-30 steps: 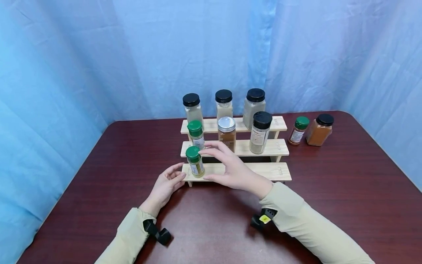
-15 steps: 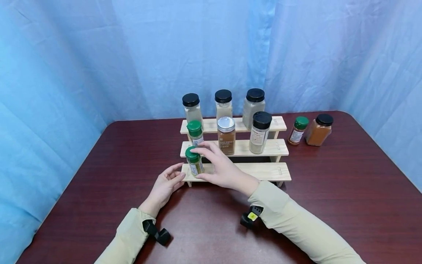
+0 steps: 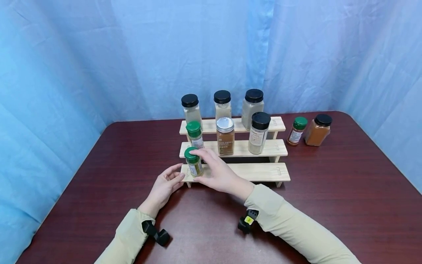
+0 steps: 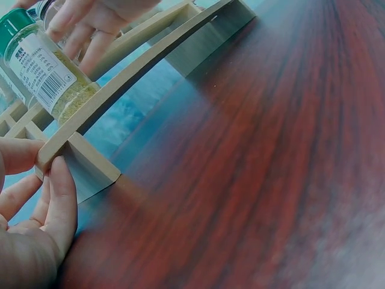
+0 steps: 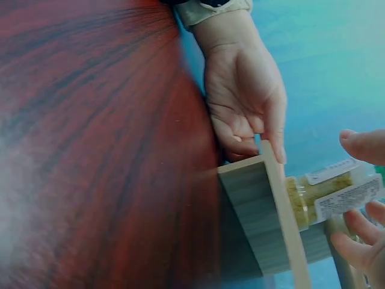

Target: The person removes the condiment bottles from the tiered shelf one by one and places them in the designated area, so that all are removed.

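Note:
A small spice jar (image 3: 196,169) with a green lid and yellowish-green contents stands at the left end of the bottom tier of a three-tier wooden spice rack (image 3: 248,172). My right hand (image 3: 219,174) reaches around it from the right, index finger over the lid and thumb low in front. In the right wrist view a gap shows between the thumb (image 5: 364,146) and the jar, while the other fingers (image 5: 355,241) are close to its label. My left hand (image 3: 166,187) pinches the rack's lower left corner between thumb and fingers, clear in the left wrist view.
On the middle tier stand another green-lidded jar (image 3: 196,140), a silver-lidded red sweet pepper jar (image 3: 225,142) and a black-lidded jar (image 3: 257,141). Black-lidded jars (image 3: 252,113) line the top tier. A green-lidded jar (image 3: 296,135) and an orange-brown jar (image 3: 317,134) stand on the table at right.
My right hand has moved left, closer around the green-lidded jar on the bottom tier. My left hand keeps its hold on the rack's corner.

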Tool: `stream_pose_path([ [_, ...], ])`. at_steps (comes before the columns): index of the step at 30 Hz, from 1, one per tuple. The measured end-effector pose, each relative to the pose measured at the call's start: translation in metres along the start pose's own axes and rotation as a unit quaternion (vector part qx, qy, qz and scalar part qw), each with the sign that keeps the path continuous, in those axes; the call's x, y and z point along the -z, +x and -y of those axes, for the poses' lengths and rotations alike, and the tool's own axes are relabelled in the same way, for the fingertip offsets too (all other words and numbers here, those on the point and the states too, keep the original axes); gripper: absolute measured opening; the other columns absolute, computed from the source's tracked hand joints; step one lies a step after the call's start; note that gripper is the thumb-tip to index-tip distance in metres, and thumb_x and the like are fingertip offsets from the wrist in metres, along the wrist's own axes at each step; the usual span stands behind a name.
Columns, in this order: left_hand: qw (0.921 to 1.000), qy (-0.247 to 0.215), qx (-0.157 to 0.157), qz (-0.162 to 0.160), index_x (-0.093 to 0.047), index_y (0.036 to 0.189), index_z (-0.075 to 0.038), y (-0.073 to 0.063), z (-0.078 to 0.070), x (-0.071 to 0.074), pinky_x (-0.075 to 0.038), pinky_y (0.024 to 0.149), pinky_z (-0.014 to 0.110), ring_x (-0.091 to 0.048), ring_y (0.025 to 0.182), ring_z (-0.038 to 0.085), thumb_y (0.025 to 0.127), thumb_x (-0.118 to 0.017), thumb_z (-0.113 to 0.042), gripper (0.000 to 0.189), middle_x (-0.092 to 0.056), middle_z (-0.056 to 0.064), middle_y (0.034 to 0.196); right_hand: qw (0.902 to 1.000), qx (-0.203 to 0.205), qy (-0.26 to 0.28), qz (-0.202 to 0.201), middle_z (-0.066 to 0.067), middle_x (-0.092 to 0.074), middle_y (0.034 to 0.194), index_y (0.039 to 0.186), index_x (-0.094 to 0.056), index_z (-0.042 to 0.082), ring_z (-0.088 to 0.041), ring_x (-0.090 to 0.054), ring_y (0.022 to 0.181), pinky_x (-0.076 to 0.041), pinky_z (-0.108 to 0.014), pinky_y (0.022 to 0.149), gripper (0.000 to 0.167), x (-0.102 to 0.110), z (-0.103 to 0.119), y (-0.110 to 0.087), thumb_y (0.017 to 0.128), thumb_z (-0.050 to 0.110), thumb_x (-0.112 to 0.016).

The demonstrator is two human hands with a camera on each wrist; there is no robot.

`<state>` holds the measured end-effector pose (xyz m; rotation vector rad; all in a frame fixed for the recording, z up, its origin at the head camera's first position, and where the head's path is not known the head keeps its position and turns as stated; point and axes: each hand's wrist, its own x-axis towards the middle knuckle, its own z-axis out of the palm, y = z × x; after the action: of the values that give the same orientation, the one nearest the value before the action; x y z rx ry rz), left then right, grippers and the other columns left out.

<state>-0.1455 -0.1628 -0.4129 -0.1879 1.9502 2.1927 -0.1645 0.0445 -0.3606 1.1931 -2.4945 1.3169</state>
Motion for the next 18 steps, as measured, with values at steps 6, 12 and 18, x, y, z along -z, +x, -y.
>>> stream_pose_path([
  [6,1.0000,0.001,-0.002,-0.001,-0.036,0.141,0.002,0.000,-0.001,0.000,-0.051,0.070,0.016,-0.056,0.072,0.000,0.094,-0.051,0.002,0.050,-0.057,-0.009,0.083,0.9998,-0.004,-0.004,-0.020,-0.013,-0.046,0.131,0.139,-0.038,0.011,-0.025,-0.049,0.121,-0.047,-0.040,0.098,0.067,-0.007,-0.001,-0.001,0.081,0.006,-0.073],
  [12,1.0000,0.000,-0.001,-0.002,-0.037,0.141,0.002,0.000,-0.002,0.000,-0.051,0.070,0.016,-0.056,0.072,0.000,0.094,-0.051,0.002,0.049,-0.056,-0.009,0.082,0.9976,0.004,-0.022,-0.065,-0.014,-0.051,0.124,0.136,-0.040,0.011,-0.024,-0.054,0.114,-0.050,-0.035,0.093,0.059,-0.014,-0.002,0.001,0.085,0.007,-0.069],
  [18,1.0000,0.003,0.001,-0.001,-0.037,0.141,0.001,0.000,-0.002,0.000,-0.051,0.071,0.016,-0.056,0.072,0.000,0.094,-0.051,0.001,0.050,-0.056,-0.009,0.083,0.9959,0.007,-0.025,-0.087,-0.014,-0.052,0.121,0.133,-0.042,0.011,-0.025,-0.056,0.111,-0.052,-0.033,0.091,0.053,-0.018,-0.004,0.002,0.086,0.003,-0.066],
])
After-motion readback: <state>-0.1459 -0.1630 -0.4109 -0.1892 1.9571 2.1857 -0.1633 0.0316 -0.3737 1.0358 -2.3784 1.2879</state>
